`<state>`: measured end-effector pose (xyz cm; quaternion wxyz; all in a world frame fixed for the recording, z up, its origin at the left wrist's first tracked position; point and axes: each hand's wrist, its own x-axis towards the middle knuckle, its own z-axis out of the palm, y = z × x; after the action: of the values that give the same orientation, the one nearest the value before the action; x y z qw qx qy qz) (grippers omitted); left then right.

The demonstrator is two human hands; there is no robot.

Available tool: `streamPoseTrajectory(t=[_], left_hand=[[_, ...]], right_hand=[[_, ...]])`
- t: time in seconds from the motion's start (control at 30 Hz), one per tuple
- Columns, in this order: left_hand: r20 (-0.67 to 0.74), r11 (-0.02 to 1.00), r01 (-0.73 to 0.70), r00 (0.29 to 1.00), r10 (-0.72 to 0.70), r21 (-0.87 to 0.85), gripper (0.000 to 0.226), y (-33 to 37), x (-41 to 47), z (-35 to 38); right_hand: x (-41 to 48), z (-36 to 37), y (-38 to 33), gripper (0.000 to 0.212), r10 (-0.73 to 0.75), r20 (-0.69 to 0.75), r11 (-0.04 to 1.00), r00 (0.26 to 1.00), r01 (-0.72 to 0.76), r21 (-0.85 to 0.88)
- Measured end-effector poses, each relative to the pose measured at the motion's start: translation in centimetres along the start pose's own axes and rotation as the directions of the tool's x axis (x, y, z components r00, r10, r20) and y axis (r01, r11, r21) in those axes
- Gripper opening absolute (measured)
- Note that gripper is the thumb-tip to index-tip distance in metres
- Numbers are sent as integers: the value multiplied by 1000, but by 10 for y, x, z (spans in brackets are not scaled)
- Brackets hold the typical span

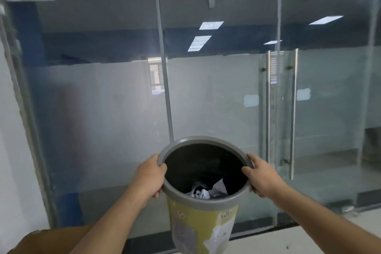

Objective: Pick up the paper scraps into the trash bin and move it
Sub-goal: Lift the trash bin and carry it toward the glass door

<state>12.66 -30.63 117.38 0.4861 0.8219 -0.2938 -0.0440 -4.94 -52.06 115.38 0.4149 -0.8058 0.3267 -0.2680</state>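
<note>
The left hand (pixel 148 177) clenches the grey rim of the yellow plastic trash bin (pixel 203 220), held up off the floor before a frosted glass wall (pixel 115 99). Crumpled white paper scraps (pixel 206 190) lie inside. The right hand (pixel 261 175) grips the opposite rim. Carrying looks underway; next, choose 1 spot and lower it level.

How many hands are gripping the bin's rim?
2. The left hand grips the left side of the bin's grey rim; the right hand grips the right side. Paper scraps lie inside.
</note>
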Motion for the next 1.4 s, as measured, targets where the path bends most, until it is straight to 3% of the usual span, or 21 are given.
streamPoseTrajectory(t=[0.27,0.47,0.67,1.0,1.4], left_hand=[[309,982,-126,937,165,-143,25,66,23,141],[418,962,-180,873,252,-203,23,106,12,222],[459,967,-171,855,242,-191,22,133,4,260],[404,980,-149,895,192,-135,25,167,24,302],[418,977,-155,886,202,-144,25,179,127,395]], right_hand=[[-37,-126,63,46,131,-368,962,921,-207,-177],[-59,-188,112,44,218,-474,938,853,-317,-140],[-58,-227,138,41,213,-482,945,850,-305,-121],[-5,-265,175,43,196,-421,970,885,-239,-51],[108,-289,223,43,210,-450,961,868,-269,-70]])
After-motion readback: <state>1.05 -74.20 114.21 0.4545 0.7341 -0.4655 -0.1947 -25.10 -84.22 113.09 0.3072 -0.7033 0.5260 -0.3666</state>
